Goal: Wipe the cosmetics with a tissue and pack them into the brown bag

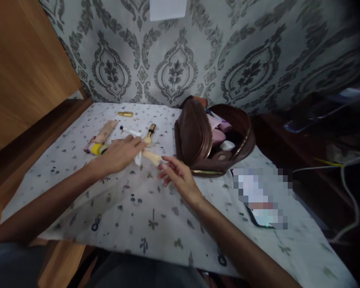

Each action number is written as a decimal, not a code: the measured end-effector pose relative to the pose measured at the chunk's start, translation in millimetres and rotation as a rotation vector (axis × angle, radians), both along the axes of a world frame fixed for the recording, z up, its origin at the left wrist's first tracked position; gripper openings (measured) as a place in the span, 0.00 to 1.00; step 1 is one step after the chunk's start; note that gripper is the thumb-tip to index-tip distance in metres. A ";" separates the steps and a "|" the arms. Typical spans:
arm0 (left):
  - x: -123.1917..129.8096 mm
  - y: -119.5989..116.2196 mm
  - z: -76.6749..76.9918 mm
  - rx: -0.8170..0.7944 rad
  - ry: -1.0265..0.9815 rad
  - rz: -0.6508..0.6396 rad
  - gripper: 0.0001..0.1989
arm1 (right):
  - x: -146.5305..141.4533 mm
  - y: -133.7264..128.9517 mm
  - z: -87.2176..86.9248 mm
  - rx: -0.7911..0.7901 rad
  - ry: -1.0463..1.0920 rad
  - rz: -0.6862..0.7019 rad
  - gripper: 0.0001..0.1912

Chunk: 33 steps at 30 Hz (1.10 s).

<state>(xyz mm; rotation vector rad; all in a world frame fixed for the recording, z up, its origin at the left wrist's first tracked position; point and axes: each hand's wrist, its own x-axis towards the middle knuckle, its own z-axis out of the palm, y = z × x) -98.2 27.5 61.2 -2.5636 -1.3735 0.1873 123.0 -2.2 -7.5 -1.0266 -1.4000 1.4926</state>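
My left hand reaches over the small items on the cloth, its fingers together near a white tube-like item; what it grips, if anything, is hidden. A pale yellow tube lies between my hands. My right hand has its fingers apart, the tips beside the tube's right end. Behind the left fingers is a bottle with a gold and black cap. A brown bag stands unzipped right of them, with pink items and a white-lidded jar inside.
Left of my left hand lie a beige packet and a yellow-banded item. A small gold tube and a white pen-like tube lie behind. A phone, partly blurred, rests at right. Patterned wallpaper rises behind.
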 end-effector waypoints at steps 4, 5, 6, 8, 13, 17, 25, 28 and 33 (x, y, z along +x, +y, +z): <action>14.0 -47.8 -35.9 -0.119 -0.169 -0.053 0.18 | -1.9 -10.4 -19.3 -0.007 -0.105 0.071 0.19; 10.3 -54.3 -44.9 -0.146 -0.273 -0.044 0.20 | -1.9 -13.4 -23.4 -0.020 -0.122 0.085 0.17; 4.4 -59.1 -53.2 -0.164 -0.398 -0.018 0.21 | -1.8 -16.0 -26.8 -0.040 -0.123 0.089 0.17; -10.5 -64.3 -66.0 -0.142 -0.669 0.091 0.25 | -2.1 -19.9 -30.1 -0.085 -0.093 0.082 0.17; -27.1 -64.1 -74.4 -0.019 -1.239 0.470 0.19 | -5.5 -24.8 -20.0 -0.086 0.042 0.022 0.18; -2.8 -65.5 -65.9 -0.292 -1.592 0.536 0.21 | -7.9 -30.0 -14.0 -0.073 0.085 0.074 0.19; 16.7 -53.6 -54.7 -0.304 -1.787 0.750 0.14 | -3.5 -39.2 -17.3 0.134 -0.081 0.034 0.17; 17.3 -49.1 -54.5 -0.277 -1.781 0.846 0.17 | -4.6 -42.8 -16.6 0.214 -0.137 0.052 0.17; 31.2 -56.9 -49.7 -0.273 -1.701 0.837 0.19 | -7.1 -43.1 -10.6 -0.171 0.053 0.306 0.26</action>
